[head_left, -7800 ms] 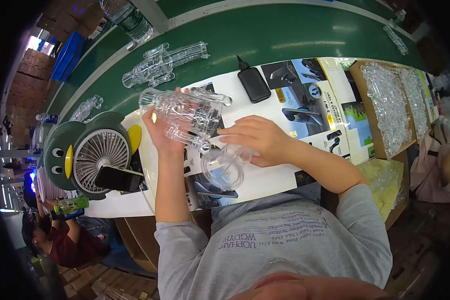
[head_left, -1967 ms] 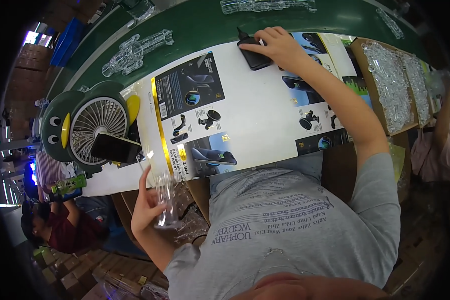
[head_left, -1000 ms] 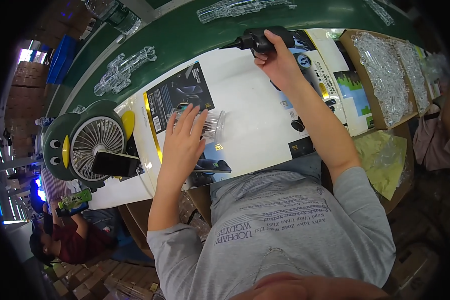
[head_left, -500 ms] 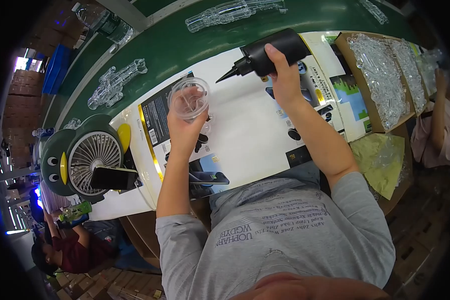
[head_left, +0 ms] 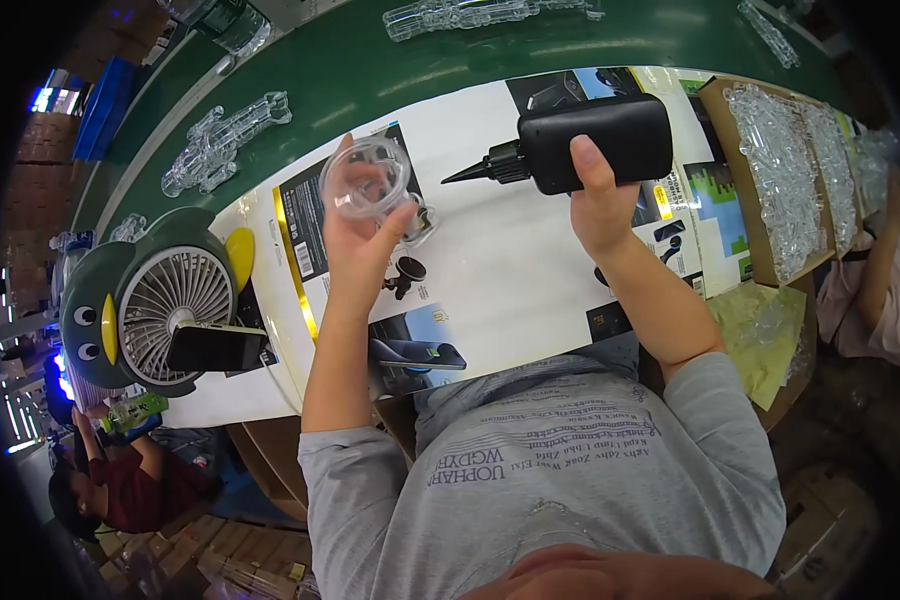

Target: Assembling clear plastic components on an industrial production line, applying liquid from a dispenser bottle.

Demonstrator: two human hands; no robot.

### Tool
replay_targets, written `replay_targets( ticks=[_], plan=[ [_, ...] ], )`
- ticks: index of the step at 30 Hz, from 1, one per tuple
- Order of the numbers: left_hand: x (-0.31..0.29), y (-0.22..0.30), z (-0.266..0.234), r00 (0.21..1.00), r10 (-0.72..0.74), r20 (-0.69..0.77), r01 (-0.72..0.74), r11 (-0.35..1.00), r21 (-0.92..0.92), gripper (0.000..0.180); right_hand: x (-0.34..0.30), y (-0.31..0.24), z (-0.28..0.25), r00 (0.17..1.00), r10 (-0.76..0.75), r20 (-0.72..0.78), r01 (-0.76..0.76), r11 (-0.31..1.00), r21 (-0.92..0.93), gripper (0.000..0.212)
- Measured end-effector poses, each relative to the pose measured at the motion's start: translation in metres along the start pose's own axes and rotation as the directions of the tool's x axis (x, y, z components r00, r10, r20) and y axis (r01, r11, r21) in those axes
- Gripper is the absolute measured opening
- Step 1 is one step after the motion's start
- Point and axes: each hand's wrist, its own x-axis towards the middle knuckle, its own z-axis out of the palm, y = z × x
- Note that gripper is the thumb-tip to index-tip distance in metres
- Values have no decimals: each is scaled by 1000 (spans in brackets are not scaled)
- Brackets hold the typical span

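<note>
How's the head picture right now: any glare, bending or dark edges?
Head view: corners black, long green tabletop curved by the fisheye; bluish-white light glaring at far left. Same head view: round clear plastic part in the left hand shows pale reflections; black plastic bottle reads clearly.

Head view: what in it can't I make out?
In the head view:
Right hand: its fingers, bar the thumb, mostly hidden behind the flat black plastic bottle with a pointed nozzle.
That bottle's contents: hidden by its opaque wall.
Left hand: where its fingers touch, obscured by reflections in the clear round-rimmed plastic piece.
Clear plastic drink bottle: cut off by the upper edge.
Clear plastic pieces in the brown cardboard box: too small to separate.
</note>
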Motion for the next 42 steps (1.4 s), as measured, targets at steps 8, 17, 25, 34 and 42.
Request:
replay_targets(
  ticks=[8,17,25,34,42],
  plan=[
    [-1,-11,-4,994,40,-105,-57,984,-168,45,-3,-1,1,996,-90,13,90,996,-19,34],
    [-4,-3,3,974,198,-111,-178,969,169,44,13,3,2,945,-155,289,301,757,-580,26],
    [-4,-8,5,957,273,-95,-220,901,373,48,9,-5,2,962,-26,271,180,808,-561,21],
    [-2,-11,7,940,339,30,-308,812,495,51,-6,-10,7,972,-123,199,160,970,-181,20],
    [-2,-10,8,922,382,64,-359,780,512,54,-2,-10,12,979,-147,143,166,977,-131,12]
  ],
)
